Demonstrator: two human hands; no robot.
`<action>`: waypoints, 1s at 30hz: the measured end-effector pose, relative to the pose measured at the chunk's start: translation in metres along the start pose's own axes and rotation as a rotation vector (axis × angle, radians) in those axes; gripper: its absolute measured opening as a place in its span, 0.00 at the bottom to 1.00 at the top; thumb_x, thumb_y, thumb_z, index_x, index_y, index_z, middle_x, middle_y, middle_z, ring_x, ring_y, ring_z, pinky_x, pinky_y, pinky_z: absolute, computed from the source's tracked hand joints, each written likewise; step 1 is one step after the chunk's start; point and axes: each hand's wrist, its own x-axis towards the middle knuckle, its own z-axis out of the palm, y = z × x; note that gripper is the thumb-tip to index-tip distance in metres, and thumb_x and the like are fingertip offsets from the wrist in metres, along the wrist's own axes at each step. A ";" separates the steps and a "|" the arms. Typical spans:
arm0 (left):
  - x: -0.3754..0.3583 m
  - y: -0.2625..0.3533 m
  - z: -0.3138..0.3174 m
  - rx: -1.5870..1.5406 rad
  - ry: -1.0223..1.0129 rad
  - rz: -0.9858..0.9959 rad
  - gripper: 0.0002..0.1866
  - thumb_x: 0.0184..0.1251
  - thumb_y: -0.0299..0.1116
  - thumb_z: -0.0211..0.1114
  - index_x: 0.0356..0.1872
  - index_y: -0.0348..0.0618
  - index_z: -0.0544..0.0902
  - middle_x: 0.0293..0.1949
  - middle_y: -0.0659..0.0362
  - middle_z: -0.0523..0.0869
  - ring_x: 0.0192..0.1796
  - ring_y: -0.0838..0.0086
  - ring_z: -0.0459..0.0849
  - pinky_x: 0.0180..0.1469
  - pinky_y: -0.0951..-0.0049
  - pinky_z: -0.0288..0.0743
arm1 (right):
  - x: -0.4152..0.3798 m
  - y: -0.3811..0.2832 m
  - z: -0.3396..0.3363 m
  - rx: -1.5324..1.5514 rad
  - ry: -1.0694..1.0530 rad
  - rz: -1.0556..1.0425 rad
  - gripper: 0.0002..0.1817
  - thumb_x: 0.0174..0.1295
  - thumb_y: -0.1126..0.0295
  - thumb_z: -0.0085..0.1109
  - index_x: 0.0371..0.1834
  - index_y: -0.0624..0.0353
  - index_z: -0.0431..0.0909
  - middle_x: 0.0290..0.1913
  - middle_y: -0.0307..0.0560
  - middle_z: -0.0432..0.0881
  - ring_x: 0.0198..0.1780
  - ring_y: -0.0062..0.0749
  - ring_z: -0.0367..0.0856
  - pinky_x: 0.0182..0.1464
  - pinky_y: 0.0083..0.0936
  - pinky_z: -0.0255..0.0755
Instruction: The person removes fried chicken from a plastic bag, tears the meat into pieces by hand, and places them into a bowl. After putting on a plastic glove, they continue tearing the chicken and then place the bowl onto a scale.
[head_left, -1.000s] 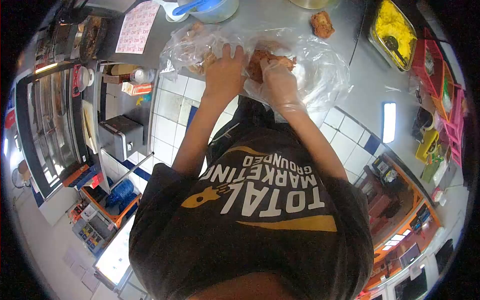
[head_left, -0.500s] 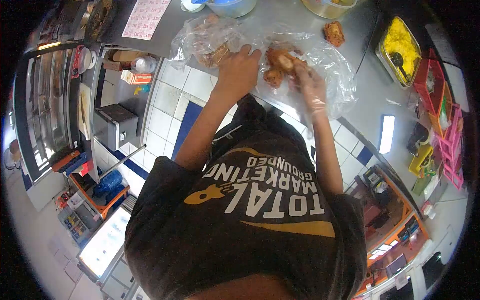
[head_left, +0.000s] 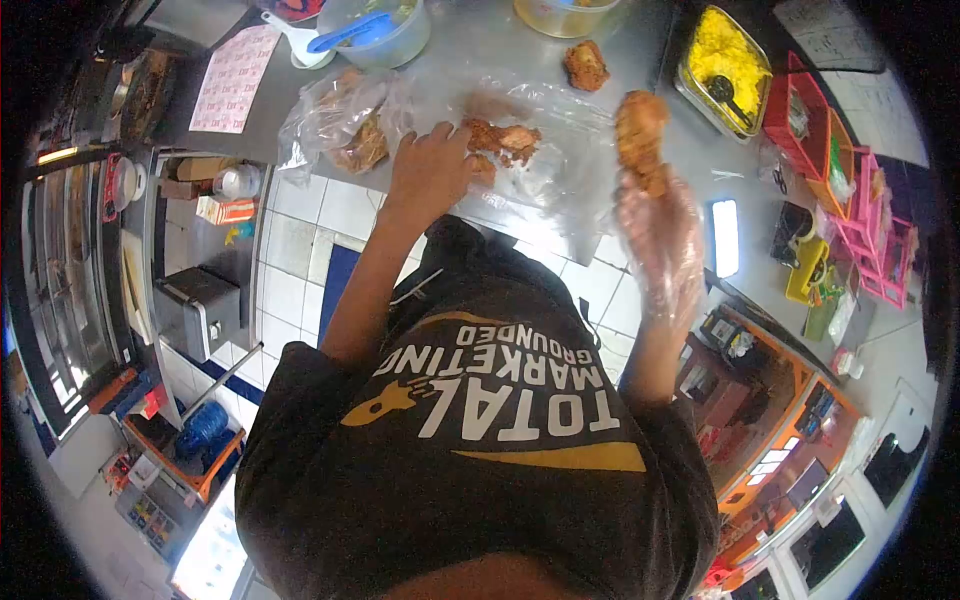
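My right hand [head_left: 660, 235], in a clear plastic glove, grips a long piece of fried chicken [head_left: 642, 140], lifted and slightly blurred, at the right of the bag. My bare left hand [head_left: 430, 175] rests at the left edge of a clear plastic bag [head_left: 575, 130] spread on the counter, its fingers apart. Browned chicken pieces [head_left: 515, 142] lie on that bag beside my left fingertips. Another clear bag [head_left: 330, 110] with brown food inside sits left of my left hand. One more piece of fried chicken [head_left: 586, 66] lies on the bare metal behind the bag.
Along the back of the metal counter [head_left: 470, 50] stand a tub with a blue utensil [head_left: 385, 45] and a second tub [head_left: 565, 18]. A tray of yellow food [head_left: 725, 60] with a black spoon is at right, near colored baskets [head_left: 800, 110]. Patterned paper [head_left: 235, 80] lies at left.
My right hand has lifted a piece of fried chicken off the bag and moved right with it. My left hand stays by the bag. The view has shifted to the right.
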 end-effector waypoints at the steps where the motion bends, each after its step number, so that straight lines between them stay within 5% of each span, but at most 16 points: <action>1: 0.000 0.001 0.002 -0.015 0.015 0.019 0.21 0.65 0.38 0.64 0.57 0.42 0.78 0.49 0.48 0.84 0.47 0.52 0.85 0.53 0.54 0.76 | 0.004 -0.012 -0.008 0.039 0.001 -0.024 0.23 0.72 0.63 0.55 0.60 0.69 0.65 0.47 0.65 0.79 0.43 0.40 0.84 0.43 0.25 0.84; 14: 0.001 0.010 0.017 -0.054 -0.117 -0.038 0.38 0.62 0.49 0.67 0.70 0.39 0.67 0.47 0.43 0.84 0.45 0.50 0.85 0.51 0.53 0.77 | 0.059 -0.067 -0.077 -0.121 0.154 -0.132 0.17 0.72 0.71 0.53 0.58 0.71 0.67 0.44 0.50 0.80 0.40 0.31 0.81 0.44 0.23 0.81; 17: -0.001 0.009 0.014 -0.087 -0.132 -0.044 0.38 0.62 0.48 0.67 0.69 0.37 0.67 0.48 0.42 0.83 0.46 0.50 0.85 0.51 0.52 0.77 | 0.111 -0.074 -0.143 -0.441 0.164 0.045 0.11 0.70 0.73 0.51 0.50 0.66 0.75 0.38 0.50 0.82 0.38 0.35 0.81 0.45 0.27 0.79; 23: -0.010 -0.002 0.010 -0.087 -0.049 -0.029 0.34 0.61 0.42 0.67 0.66 0.37 0.68 0.44 0.45 0.84 0.45 0.51 0.85 0.50 0.52 0.75 | 0.111 -0.070 -0.146 -1.886 0.752 -0.071 0.16 0.64 0.65 0.57 0.52 0.59 0.81 0.49 0.58 0.84 0.54 0.50 0.82 0.56 0.41 0.74; 24: -0.013 -0.003 0.013 -0.084 -0.037 -0.018 0.33 0.61 0.41 0.67 0.66 0.37 0.69 0.44 0.45 0.84 0.45 0.51 0.85 0.50 0.52 0.75 | 0.119 -0.072 -0.150 -1.874 0.858 -0.305 0.19 0.59 0.61 0.63 0.51 0.58 0.82 0.49 0.59 0.85 0.54 0.51 0.81 0.57 0.40 0.74; 27: -0.011 -0.004 0.012 -0.088 -0.039 -0.006 0.32 0.62 0.41 0.67 0.65 0.36 0.70 0.46 0.43 0.83 0.47 0.49 0.85 0.51 0.51 0.75 | 0.142 -0.068 -0.154 -2.032 0.644 -0.873 0.21 0.57 0.61 0.65 0.52 0.57 0.82 0.48 0.59 0.85 0.54 0.54 0.81 0.56 0.42 0.75; 30: -0.008 0.001 0.003 -0.117 -0.111 -0.033 0.32 0.64 0.41 0.65 0.66 0.33 0.70 0.51 0.40 0.83 0.50 0.46 0.84 0.54 0.50 0.76 | 0.177 -0.055 -0.114 -2.180 0.632 -0.838 0.20 0.58 0.63 0.64 0.52 0.59 0.82 0.46 0.59 0.85 0.52 0.53 0.82 0.54 0.42 0.77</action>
